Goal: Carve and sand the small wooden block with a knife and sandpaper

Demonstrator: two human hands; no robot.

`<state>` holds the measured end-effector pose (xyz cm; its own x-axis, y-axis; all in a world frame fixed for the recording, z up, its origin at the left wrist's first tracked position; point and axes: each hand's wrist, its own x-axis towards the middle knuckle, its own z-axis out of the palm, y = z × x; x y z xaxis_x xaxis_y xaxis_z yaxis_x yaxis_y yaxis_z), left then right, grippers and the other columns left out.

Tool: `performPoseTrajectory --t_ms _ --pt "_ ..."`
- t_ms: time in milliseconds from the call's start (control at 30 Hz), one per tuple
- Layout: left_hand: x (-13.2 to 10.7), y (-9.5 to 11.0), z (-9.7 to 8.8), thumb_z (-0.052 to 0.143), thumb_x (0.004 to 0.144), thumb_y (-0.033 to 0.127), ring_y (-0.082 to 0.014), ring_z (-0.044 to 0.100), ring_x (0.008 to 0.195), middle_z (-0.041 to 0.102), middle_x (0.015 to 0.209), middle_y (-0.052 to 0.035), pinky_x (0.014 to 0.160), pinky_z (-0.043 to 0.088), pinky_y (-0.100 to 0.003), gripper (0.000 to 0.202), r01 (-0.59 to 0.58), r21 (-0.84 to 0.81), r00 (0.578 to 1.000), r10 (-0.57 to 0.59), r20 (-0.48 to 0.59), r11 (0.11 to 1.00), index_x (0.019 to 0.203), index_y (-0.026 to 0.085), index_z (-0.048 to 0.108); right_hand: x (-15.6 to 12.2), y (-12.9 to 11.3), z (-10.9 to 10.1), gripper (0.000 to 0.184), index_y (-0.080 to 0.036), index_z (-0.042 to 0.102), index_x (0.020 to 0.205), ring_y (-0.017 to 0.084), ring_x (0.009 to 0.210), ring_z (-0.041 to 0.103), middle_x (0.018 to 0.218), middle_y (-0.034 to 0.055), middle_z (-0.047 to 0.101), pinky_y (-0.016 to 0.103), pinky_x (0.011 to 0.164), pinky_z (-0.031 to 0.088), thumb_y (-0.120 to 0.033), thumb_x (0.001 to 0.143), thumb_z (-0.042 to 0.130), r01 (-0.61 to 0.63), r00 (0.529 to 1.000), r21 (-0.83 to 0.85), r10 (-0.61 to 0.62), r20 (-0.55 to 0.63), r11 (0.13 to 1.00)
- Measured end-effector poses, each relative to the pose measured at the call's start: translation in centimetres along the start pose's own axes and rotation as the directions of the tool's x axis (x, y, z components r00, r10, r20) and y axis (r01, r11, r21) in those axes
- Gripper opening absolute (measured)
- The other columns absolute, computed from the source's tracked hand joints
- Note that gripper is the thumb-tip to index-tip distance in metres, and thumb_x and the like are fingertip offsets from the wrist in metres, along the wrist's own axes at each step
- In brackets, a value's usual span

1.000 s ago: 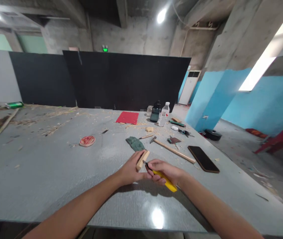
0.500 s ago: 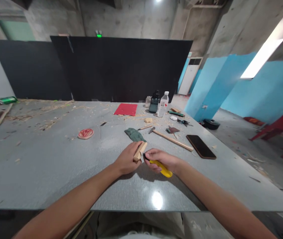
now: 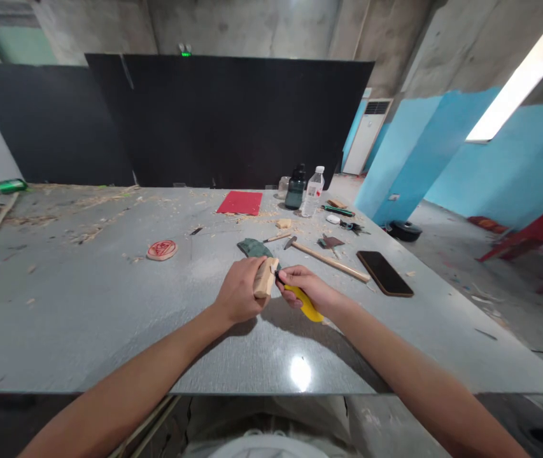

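Note:
My left hand (image 3: 239, 289) is wrapped round a small pale wood block (image 3: 265, 280), held just above the table. In my right hand (image 3: 307, 286) is a yellow-handled utility knife (image 3: 308, 305) with a black front end. Its tip meets the right side of the block, close to my left fingers; the blade itself is too small to make out clearly. Just behind the block lies a dark green cloth (image 3: 253, 247), partly hidden by my left hand. A hammer (image 3: 328, 259) with a wooden handle rests beyond my right hand.
A black phone (image 3: 384, 273) lies to the right. Farther back are a red sheet (image 3: 240, 203), a clear bottle (image 3: 313, 193), a dark bottle (image 3: 295, 189) and wood shavings. A round wooden disc (image 3: 162, 250) with red marks lies left. The grey table's (image 3: 109, 331) front edge is near me.
The block has turned in my left hand, showing more of its end and side. The knife has come up against it. The whole view has shifted slightly.

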<state>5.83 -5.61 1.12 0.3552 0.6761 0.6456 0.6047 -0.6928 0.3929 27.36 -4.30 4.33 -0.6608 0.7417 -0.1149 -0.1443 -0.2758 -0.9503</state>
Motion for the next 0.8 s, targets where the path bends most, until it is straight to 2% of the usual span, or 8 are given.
performPoseTrajectory --t_ms 67,167,233,333,433,567,667,800 --pt "-0.1 0.3 -0.6 0.066 0.074 0.028 -0.0378 0.064 0.116 0.067 0.132 -0.0196 0.101 0.049 -0.055 0.07 -0.02 0.017 1.0 0.02 -0.002 1.0 0.142 0.015 0.051 0.4 -0.2 -0.8 0.039 -0.02 0.056 0.078 0.007 0.043 0.036 0.055 -0.0063 0.046 0.019 0.042 0.031 -0.049 0.088 0.079 0.063 0.996 0.036 -0.06 -0.068 0.997" --pt "-0.4 0.9 -1.4 0.066 0.071 0.031 -0.0383 0.063 0.119 0.067 0.134 -0.0183 0.102 0.045 -0.055 0.076 -0.095 0.028 0.995 0.095 0.016 0.995 0.144 0.017 0.049 0.6 -1.5 -3.3 0.04 -0.023 0.047 0.079 0.007 0.044 0.025 0.056 -0.0102 0.035 0.017 0.042 0.028 -0.05 0.089 0.076 0.178 0.97 0.089 -0.159 -0.181 0.98" --pt "-0.5 1.2 -1.6 0.066 0.071 0.03 -0.0374 0.063 0.122 0.066 0.137 -0.0174 0.104 0.043 -0.053 0.078 -0.123 0.041 0.992 0.123 0.001 0.992 0.146 0.018 0.045 0.3 -2.5 -4.7 0.042 -0.023 0.045 0.078 0.006 0.045 0.021 0.057 -0.0109 0.031 0.017 0.042 0.027 -0.049 0.09 0.076 0.206 0.963 0.104 -0.182 -0.197 0.973" --pt "-0.3 0.9 -1.7 0.064 0.073 0.029 -0.0359 0.062 0.124 0.066 0.138 -0.0165 0.106 0.041 -0.051 0.078 -0.098 0.071 0.994 0.101 -0.035 0.993 0.147 0.019 0.044 -0.3 -2.9 -4.7 0.04 -0.022 0.049 0.078 0.006 0.045 0.021 0.056 -0.0103 0.034 0.016 0.042 0.027 -0.049 0.091 0.075 0.148 0.985 0.102 -0.137 -0.107 0.984" --pt "0.0 0.2 -1.9 0.063 0.074 0.031 -0.036 0.062 0.124 0.066 0.137 -0.0169 0.107 0.04 -0.051 0.076 -0.088 0.087 0.995 0.09 -0.029 0.992 0.147 0.018 0.045 -0.8 -1.8 -2.4 0.038 -0.019 0.055 0.078 0.006 0.043 0.027 0.055 -0.0081 0.04 0.017 0.04 0.026 -0.049 0.093 0.074 0.024 0.998 0.073 -0.029 0.064 0.997" --pt "0.0 0.0 -2.1 0.062 0.078 0.034 -0.0364 0.062 0.124 0.066 0.136 -0.0185 0.107 0.039 -0.051 0.078 -0.098 0.112 0.995 0.1 -0.018 0.989 0.151 0.015 0.042 -1.3 -0.2 0.5 0.039 -0.017 0.059 0.079 0.005 0.042 0.031 0.056 -0.0066 0.046 0.017 0.04 0.028 -0.05 0.097 0.072 -0.067 0.97 0.026 0.058 0.235 0.997" --pt "-0.1 0.4 -2.1 0.059 0.083 0.033 -0.0367 0.06 0.127 0.065 0.138 -0.0205 0.108 0.037 -0.052 0.078 -0.123 0.138 0.992 0.124 0.003 0.983 0.155 0.013 0.038 -1.5 0.0 0.9 0.04 -0.017 0.059 0.079 0.006 0.042 0.035 0.056 -0.0064 0.046 0.017 0.039 0.029 -0.05 0.097 0.072 -0.083 0.949 -0.009 0.082 0.303 0.997" --pt "-0.2 0.8 -2.1 0.061 0.079 0.033 -0.0373 0.06 0.129 0.063 0.143 -0.02 0.11 0.035 -0.053 0.082 -0.156 0.132 0.987 0.148 0.069 0.979 0.156 0.016 0.039 -1.7 -0.2 0.6 0.041 -0.017 0.06 0.079 0.006 0.042 0.038 0.056 -0.0066 0.048 0.017 0.04 0.033 -0.053 0.097 0.072 -0.097 0.932 -0.051 0.109 0.347 0.994"
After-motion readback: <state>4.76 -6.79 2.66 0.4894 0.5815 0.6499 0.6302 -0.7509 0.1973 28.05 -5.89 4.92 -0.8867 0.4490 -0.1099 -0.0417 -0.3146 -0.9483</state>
